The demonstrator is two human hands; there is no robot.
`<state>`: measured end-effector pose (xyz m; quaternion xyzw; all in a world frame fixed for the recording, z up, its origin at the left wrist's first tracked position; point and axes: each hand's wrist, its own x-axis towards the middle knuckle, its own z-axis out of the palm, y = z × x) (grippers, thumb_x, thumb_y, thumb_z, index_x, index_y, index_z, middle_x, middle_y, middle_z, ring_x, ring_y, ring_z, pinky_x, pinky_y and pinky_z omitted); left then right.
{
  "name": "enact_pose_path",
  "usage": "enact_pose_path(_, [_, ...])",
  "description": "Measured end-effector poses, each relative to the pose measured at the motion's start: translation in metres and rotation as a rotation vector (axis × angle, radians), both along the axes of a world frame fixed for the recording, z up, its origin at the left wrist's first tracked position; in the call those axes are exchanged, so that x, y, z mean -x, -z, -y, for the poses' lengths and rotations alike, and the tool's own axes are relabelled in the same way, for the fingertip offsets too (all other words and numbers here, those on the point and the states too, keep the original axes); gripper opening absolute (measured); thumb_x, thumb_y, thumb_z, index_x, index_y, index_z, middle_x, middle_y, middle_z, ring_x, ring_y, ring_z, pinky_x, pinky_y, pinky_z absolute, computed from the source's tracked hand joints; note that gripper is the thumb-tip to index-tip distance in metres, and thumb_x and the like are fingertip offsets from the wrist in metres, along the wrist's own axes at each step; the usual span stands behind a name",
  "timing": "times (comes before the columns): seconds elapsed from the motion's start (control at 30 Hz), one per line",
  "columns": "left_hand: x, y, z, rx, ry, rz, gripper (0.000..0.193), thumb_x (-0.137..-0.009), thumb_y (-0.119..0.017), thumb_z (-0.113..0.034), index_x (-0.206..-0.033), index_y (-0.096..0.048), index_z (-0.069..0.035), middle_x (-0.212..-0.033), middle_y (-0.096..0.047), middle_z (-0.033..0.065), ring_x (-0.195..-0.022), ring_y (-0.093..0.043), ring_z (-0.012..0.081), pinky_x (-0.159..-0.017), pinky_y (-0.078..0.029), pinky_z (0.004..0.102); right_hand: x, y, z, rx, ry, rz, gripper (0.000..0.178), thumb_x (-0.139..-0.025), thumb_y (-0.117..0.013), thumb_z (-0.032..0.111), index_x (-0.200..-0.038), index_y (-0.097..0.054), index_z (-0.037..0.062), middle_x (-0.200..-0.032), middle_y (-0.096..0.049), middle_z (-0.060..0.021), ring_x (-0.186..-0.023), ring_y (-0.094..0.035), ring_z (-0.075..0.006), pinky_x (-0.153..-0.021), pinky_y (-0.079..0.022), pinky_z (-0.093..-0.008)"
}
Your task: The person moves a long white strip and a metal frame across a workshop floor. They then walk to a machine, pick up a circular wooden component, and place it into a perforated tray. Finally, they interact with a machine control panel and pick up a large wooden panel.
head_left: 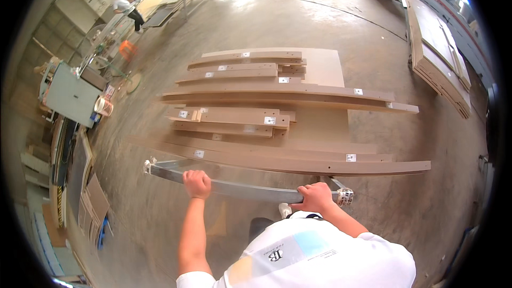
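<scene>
A grey metal push bar point(245, 190) spans the space in front of me, its two ends wrapped in pale material. My left hand point(197, 184) is closed round it toward its left end. Closer to the right wrapped end point(345, 197), my right hand point(316, 197) grips the same bar. Just beyond the bar lie brown boards point(288, 94) of different lengths in low stacks, several with white labels and small holes. They rest on a wide, flat, light-brown panel point(323, 69). What supports the panel is hidden.
Large sheets are stacked point(437, 53) at the far right. On the left stand a grey-topped table point(72, 93), a white bucket point(103, 106) and leaning panels point(88, 192). An orange stool point(127, 49) is farther off. Another person point(128, 8) stands by a workbench, far left.
</scene>
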<state>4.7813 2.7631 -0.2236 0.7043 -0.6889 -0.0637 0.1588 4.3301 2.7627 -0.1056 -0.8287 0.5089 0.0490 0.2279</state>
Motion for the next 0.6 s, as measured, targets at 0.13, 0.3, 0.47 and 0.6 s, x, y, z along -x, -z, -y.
enact_pose_path(0.13, [-0.016, -0.001, 0.042, -0.016, 0.021, -0.048, 0.02, -0.08, -0.055, -0.022, -0.064, -0.055, -0.009, -0.073, -0.062, 0.0102, -0.082, -0.057, 0.0321, -0.091, -0.042, 0.0466, -0.017, -0.009, 0.036, -0.035, 0.017, -0.009, 0.057, -0.066, -0.082, 0.067, -0.08, -0.073, 0.0118, -0.065, -0.067, -0.0047, -0.063, -0.069, -0.0272, -0.059, -0.053, -0.0395])
enact_pose_path(0.3, [-0.037, -0.004, 0.084, -0.005, 0.054, -0.066, 0.019, -0.079, -0.055, -0.022, -0.064, -0.056, -0.01, -0.073, -0.062, 0.0099, -0.082, -0.057, 0.032, -0.089, -0.042, 0.0461, -0.043, -0.018, 0.081, -0.116, 0.087, -0.041, 0.059, -0.068, -0.079, 0.069, -0.075, -0.067, 0.0116, -0.072, -0.07, -0.0067, -0.068, -0.069, -0.0324, -0.064, -0.054, -0.0438])
enact_pose_path(0.47, [-0.037, 0.028, 0.154, -0.012, 0.084, -0.05, 0.02, -0.082, -0.055, -0.022, -0.066, -0.059, -0.01, -0.076, -0.065, 0.009, -0.083, -0.058, 0.0306, -0.088, -0.043, 0.0457, -0.045, 0.018, 0.125, -0.003, 0.119, -0.068, 0.056, -0.06, -0.083, 0.066, -0.076, -0.071, 0.0135, -0.07, -0.07, -0.0061, -0.067, -0.07, -0.0305, -0.063, -0.054, -0.0431])
enact_pose_path(0.6, [-0.034, 0.053, 0.201, 0.02, 0.098, -0.024, 0.021, -0.084, -0.055, -0.022, -0.067, -0.06, -0.01, -0.077, -0.066, 0.0064, -0.084, -0.058, 0.0292, -0.092, -0.041, 0.044, -0.039, 0.039, 0.158, 0.092, 0.119, -0.08, 0.057, -0.056, -0.086, 0.064, -0.083, -0.076, 0.0146, -0.067, -0.069, -0.0036, -0.065, -0.07, -0.0267, -0.061, -0.055, -0.0399])
